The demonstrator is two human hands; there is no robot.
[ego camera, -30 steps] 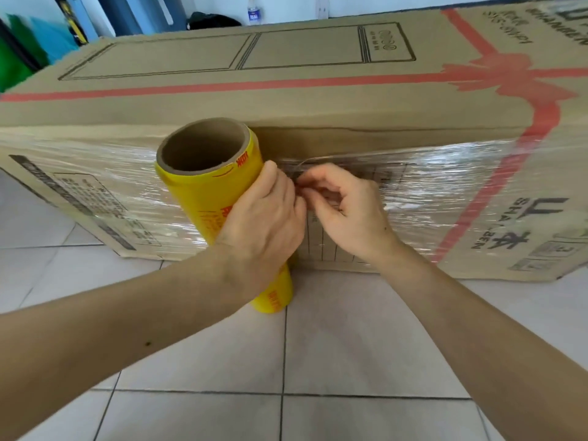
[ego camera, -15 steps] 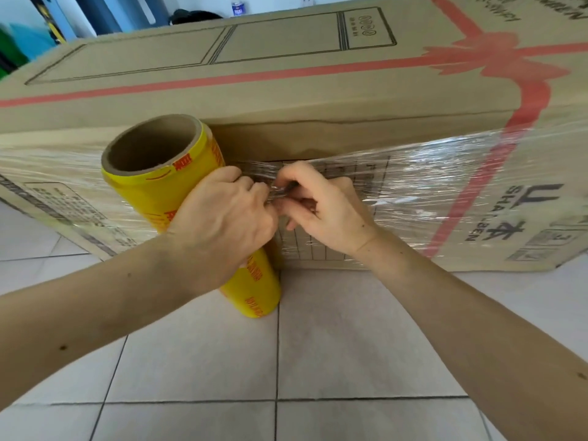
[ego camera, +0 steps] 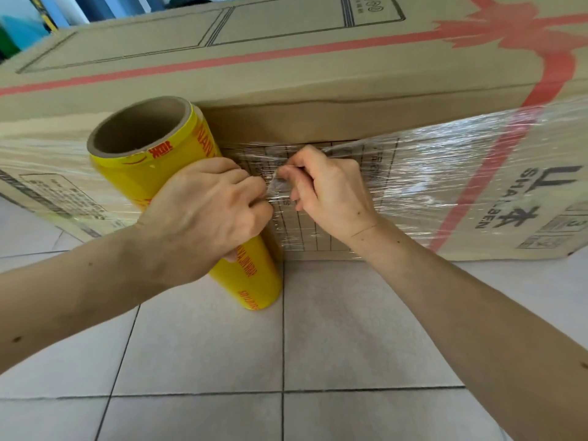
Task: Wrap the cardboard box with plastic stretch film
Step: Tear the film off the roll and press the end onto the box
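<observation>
The cardboard box [ego camera: 286,74] is lying on the tiled floor [ego camera: 350,329], its front side already wearing film [ego camera: 429,173]. The left hand [ego camera: 203,214] is clamping the yellow roll [ego camera: 140,173] while pinching film; the right hand [ego camera: 331,192] is pinching the film too. Probably tearing: keeping it taut and pulling sharply apart should be giving a clean break

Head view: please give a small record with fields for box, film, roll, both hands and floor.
box: cardboard box on its side, red ribbon print
film: stretch film covers lower front face
roll: yellow roll upright, against box
left hand: left hand on roll, pinching film
right hand: right hand pinching film edge
floor: tiled floor
</observation>
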